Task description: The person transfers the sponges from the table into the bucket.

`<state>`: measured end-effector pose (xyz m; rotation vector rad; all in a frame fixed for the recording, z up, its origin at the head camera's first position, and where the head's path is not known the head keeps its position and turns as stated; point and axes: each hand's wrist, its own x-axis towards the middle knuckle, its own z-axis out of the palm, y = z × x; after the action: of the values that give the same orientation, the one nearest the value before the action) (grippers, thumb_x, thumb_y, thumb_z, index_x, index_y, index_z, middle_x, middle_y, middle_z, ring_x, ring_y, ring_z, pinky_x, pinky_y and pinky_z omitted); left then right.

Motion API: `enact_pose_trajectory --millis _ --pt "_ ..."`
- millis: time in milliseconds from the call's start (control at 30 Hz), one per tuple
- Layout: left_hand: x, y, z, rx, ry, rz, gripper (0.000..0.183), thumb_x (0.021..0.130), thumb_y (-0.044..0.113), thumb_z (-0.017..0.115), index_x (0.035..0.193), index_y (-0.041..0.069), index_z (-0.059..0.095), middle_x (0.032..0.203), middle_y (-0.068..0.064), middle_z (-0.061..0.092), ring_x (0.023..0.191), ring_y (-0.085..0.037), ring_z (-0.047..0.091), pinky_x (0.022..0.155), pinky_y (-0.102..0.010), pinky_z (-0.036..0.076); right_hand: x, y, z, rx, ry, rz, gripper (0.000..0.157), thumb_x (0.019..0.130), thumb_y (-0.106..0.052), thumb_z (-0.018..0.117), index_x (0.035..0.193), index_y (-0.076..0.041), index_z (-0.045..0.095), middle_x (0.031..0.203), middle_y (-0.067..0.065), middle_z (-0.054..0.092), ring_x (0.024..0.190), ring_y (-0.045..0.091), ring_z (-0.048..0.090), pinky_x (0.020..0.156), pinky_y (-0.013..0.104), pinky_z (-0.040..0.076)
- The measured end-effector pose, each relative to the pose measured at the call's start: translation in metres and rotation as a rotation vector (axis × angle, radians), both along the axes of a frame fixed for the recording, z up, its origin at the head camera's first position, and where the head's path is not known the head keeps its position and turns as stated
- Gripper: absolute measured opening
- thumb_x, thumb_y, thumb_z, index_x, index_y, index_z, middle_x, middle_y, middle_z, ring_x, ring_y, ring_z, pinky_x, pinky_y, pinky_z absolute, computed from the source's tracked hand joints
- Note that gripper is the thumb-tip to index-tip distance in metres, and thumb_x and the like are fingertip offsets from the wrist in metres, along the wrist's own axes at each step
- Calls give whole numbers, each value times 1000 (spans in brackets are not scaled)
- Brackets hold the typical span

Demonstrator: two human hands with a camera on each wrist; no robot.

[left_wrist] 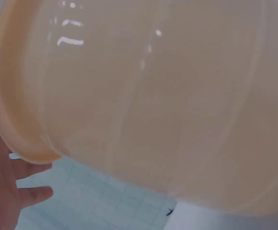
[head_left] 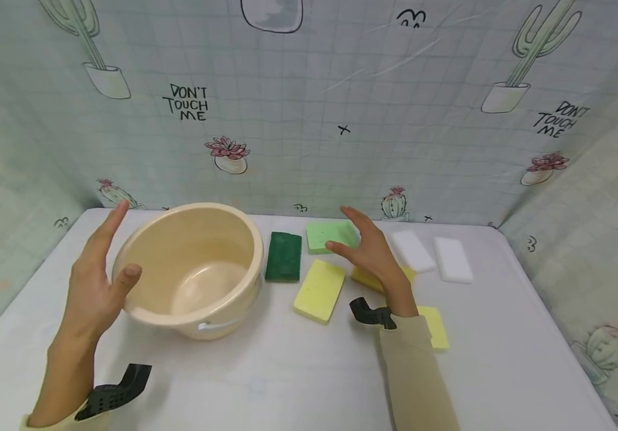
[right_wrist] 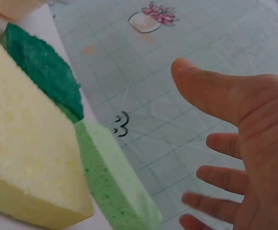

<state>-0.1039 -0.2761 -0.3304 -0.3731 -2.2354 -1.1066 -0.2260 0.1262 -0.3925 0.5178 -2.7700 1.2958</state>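
A cream plastic bucket [head_left: 190, 263] with a pale handle [head_left: 222, 324] stands at the left of the table. Along its left rim is my left hand [head_left: 93, 281], thumb and fingers spread; in the left wrist view, the bucket's outer wall [left_wrist: 167, 105] takes up most of the picture. My right hand [head_left: 370, 248] hovers with parted fingers over the sponges, holding nothing. By its fingertips lies a light green sponge [head_left: 325, 236]. A yellow sponge [head_left: 319, 291] and a dark green scouring pad [head_left: 284, 257] lie to its left. Beneath the hand, a darker yellow sponge [head_left: 365, 279] is partly hidden.
Two white sponges [head_left: 413, 251] lie at the right. Another yellow sponge [head_left: 434, 326] shows partly behind the right sleeve [head_left: 416, 371]. A printed cloth [head_left: 298, 90] hangs along the back and sides of the white table [head_left: 265, 383].
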Motion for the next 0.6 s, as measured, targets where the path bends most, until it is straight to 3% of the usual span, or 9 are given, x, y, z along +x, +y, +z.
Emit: enact_pose_trajectory --millis 133,267,367,500,600 --pt "1 -6 -4 101 -96 -57 71 90 50 60 149 18 36 153 -2 33 139 -11 28 114 -32 15 -8 -1 -7 10 -23 -12 81 82 -44 73 148 -15 35 150 8 35 127 34 42 100 53 38" --pt "0 -14 -11 236 -171 -182 70 92 45 60 150 17 33 154 -4 29 138 -16 31 103 -16 31 -14 3 -16 49 -40 -42 81 82 -46 72 148 -16 36 149 9 36 124 34 42 99 52 38" --pt "-6 -18 -21 366 -182 -340 71 93 40 59 151 11 29 155 -7 26 137 -18 32 94 -12 39 -16 8 -24 66 -68 -66 81 82 -47 71 148 -17 35 151 10 34 123 34 41 98 52 38" --pt "-16 -20 -36 525 -132 -596 69 98 30 54 150 -2 21 156 -15 21 138 -24 27 102 -19 36 -18 15 -32 55 -98 -57 82 83 -45 72 149 -16 33 152 10 30 120 33 44 96 52 40" --pt "-21 -20 -45 604 -104 -709 69 98 27 50 149 -6 16 156 -17 17 138 -29 23 104 -24 35 -20 18 -35 55 -86 -20 82 84 -42 72 150 -14 32 152 10 29 118 32 45 95 50 41"
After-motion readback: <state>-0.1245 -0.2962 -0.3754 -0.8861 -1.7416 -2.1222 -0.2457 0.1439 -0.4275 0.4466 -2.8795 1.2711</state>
